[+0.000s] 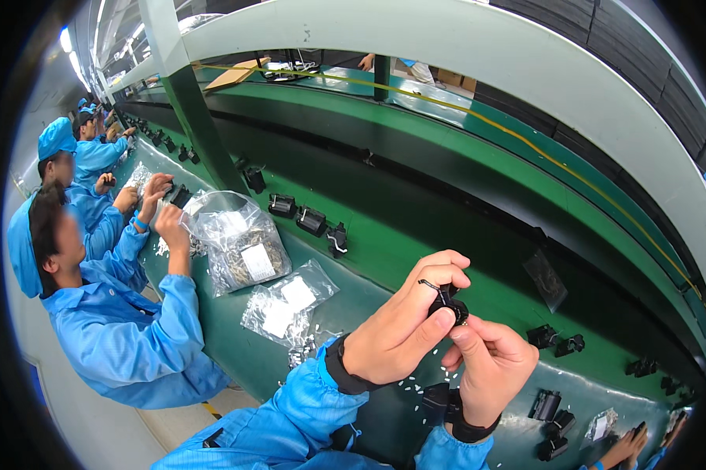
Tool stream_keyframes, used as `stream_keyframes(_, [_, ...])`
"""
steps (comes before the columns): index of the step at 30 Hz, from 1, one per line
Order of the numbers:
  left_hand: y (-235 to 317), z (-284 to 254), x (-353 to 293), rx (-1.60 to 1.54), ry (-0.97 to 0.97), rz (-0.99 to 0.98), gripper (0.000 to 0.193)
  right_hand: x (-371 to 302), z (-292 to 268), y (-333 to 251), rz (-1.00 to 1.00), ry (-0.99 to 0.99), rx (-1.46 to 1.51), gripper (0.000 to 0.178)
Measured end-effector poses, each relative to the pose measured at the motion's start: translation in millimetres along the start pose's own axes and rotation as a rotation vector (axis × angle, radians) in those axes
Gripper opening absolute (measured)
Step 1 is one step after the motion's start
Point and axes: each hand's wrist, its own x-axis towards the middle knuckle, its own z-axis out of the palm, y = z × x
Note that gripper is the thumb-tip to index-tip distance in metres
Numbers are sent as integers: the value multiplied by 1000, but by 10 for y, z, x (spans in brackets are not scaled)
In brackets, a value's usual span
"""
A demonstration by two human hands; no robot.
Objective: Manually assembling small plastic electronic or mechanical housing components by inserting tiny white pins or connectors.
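My left hand (404,325) is closed round a small black plastic part (448,304), gripped between thumb and fingers. A thin black wire or arm sticks out from the part's top left. My right hand (494,364) pinches at the part's lower edge with thumb and index finger. Whatever lies between those fingertips is too small to make out. Below the hands, small white pieces (412,386) lie scattered on the green bench (369,427). A black block-shaped part (435,395) stands beside my right wrist, partly covered by it.
Left of my hands lie a clear bag of small metal pieces (247,254) and a flatter bag of white pieces (290,301). Black assemblies (311,221) sit along the green conveyor (384,266). More black parts (546,405) rest at right. A co-worker in blue (126,313) works at left.
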Motion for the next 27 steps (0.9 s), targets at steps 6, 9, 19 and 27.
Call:
stream_keyframes(6, [34, 54, -41, 13, 101, -98, 54, 67, 62, 60, -231, -1, -151, 18])
stream_keyframes(9, [87, 73, -20, -161, 117, -151, 55, 47, 34, 40, -126, -39, -19, 18])
stream_keyframes(19, [87, 24, 2, -16, 63, -48, 49, 73, -70, -1, 24, -118, 152, 14])
stream_keyframes(27, [57, 2, -4, 73, 50, 22, 45, 79, -66, -4, 55, -146, 173, 15])
